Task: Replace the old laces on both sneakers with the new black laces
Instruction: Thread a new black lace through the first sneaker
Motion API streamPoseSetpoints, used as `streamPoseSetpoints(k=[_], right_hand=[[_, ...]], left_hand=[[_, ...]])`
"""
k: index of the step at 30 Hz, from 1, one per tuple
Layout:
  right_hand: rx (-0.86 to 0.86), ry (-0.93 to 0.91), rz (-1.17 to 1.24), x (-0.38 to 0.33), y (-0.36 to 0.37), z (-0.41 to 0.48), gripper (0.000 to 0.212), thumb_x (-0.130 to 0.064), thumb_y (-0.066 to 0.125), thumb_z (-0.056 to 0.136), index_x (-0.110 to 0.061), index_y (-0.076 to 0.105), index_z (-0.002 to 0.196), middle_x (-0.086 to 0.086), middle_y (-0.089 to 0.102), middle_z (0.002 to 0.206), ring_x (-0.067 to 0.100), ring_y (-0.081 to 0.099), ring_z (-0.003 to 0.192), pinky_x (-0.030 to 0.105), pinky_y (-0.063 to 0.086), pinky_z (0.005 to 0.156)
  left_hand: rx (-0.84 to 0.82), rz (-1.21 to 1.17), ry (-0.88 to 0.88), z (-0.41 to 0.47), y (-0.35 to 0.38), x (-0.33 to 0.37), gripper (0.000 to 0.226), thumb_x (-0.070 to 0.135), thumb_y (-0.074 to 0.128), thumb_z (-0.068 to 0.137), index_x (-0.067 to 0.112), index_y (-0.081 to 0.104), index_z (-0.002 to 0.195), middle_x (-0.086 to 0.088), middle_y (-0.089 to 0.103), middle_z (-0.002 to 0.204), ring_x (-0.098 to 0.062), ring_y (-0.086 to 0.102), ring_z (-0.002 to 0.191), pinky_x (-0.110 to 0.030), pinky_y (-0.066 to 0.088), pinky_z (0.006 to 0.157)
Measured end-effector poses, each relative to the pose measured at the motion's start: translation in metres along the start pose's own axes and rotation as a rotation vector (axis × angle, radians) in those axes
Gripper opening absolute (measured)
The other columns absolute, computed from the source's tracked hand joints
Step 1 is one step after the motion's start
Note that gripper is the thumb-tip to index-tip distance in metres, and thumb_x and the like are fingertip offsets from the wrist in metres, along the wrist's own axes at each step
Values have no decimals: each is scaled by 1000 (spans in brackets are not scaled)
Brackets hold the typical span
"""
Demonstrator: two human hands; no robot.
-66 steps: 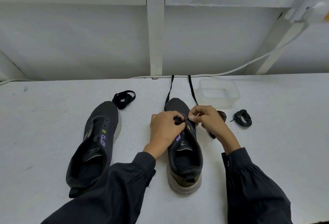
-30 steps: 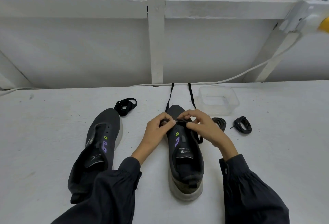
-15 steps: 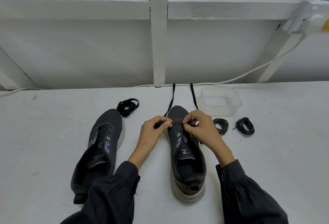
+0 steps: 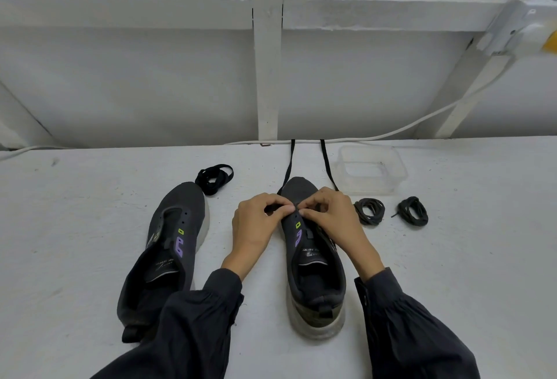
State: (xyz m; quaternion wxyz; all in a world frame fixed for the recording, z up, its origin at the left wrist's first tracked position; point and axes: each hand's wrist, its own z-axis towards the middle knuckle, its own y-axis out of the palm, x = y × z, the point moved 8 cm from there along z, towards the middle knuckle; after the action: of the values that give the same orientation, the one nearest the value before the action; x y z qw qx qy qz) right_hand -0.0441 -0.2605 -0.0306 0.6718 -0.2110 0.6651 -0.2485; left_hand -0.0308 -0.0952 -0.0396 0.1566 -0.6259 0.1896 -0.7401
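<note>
The left hand [image 4: 256,223] and right hand [image 4: 333,220] pinch the flat black lace [image 4: 288,164] at the front eyelets of the dark knit sneaker [image 4: 315,262] on the matte white counter [image 4: 458,276], its ribbon-like tails lying ahead.

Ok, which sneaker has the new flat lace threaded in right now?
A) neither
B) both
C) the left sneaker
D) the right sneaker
D: the flat black lace runs in two strands from the right sneaker, where the left hand and right hand pinch it, to the far edge of the table; the left sneaker shows bare eyelets.
</note>
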Motion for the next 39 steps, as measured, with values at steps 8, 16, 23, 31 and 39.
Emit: streamPoseSetpoints(k=[8,16,23,31,39], right_hand=[[19,43,35,6,2,0,12,-18,79,77,-29,75,75,-14,63,77,-1,53,68,22,39,63],[59,51,143,8,3,-2,25,-19,83,74,-39,70,66,-7,70,79,3,56,66,35,50,69],[69,51,197,8,3,-2,18,-18,84,73,-34,75,71,-6,68,77,8,58,66,34,49,67],[74,36,130,6,2,-2,12,-19,82,75,-29,78,76,-12,64,75,1,52,63,28,44,65],[-9,-28,-346,-12,7,0,11,-27,69,86,-29,78,93,-6,65,92,15,59,88,26,34,65]], left_hand=[[-79,-26,30,3,0,3,8,19,80,78,26,78,83,20,71,76,5,64,78,-11,46,70],[-157,205,102,5,-1,14,16,17,67,88,27,77,94,12,74,92,-7,64,86,-29,52,78],[-181,437,131,9,3,35,18,19,59,91,23,76,97,5,72,95,-15,64,89,-27,47,81],[-274,382,11,26,3,26,12,26,77,78,28,68,86,13,66,77,-13,63,86,-29,47,72],[-246,408,-45,20,3,12,6,36,77,78,32,74,75,14,64,98,-10,56,97,-33,45,79]])
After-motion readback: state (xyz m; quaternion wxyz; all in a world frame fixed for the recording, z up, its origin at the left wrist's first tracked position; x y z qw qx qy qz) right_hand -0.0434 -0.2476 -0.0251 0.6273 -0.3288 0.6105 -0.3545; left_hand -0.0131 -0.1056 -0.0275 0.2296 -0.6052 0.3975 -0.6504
